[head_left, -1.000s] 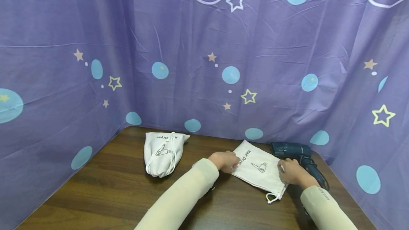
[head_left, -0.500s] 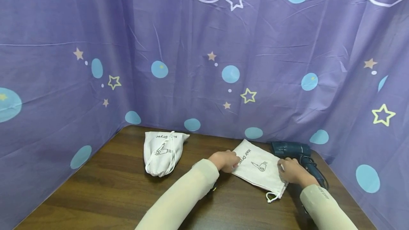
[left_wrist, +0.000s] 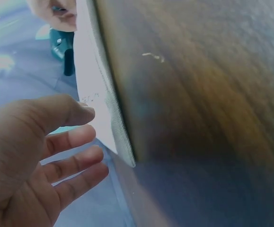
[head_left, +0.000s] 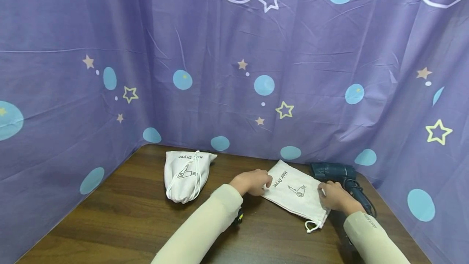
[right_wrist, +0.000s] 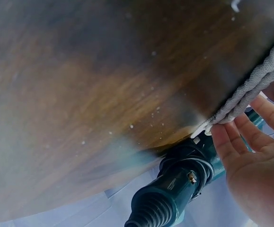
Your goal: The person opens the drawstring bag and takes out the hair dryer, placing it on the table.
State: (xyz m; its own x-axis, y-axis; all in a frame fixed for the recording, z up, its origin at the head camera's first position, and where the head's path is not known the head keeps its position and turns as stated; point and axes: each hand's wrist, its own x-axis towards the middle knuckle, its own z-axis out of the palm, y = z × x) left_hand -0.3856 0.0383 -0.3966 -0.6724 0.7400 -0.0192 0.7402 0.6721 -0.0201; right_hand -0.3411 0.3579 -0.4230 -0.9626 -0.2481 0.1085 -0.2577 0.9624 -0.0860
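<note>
A white drawstring bag [head_left: 290, 190], printed "Hair Dryer" with a dryer drawing, lies flat on the table, its white cord loop at the near corner. My left hand [head_left: 253, 181] is at its left edge; in the left wrist view the left hand [left_wrist: 47, 146] has its fingers loosely bent and apart, the thumb beside the edge. The fingertips of my right hand [head_left: 334, 196] rest at the bag's cord end; in the right wrist view the right hand [right_wrist: 257, 146] touches the hem [right_wrist: 250, 92] with fairly straight fingers. Just behind stands a dark teal hair dryer [head_left: 333, 172].
A second white drawstring bag [head_left: 186, 178], filled out and cinched, sits at the table's left rear. The dryer's dark cord [head_left: 367, 199] runs down beside its handle. A purple curtain [head_left: 227, 72] closes off the back and sides of the brown wooden table [head_left: 121, 215].
My left hand has drawn slightly left and toward me, off the bag's left corner area. The bag, right hand and hair dryer have stayed in place.
</note>
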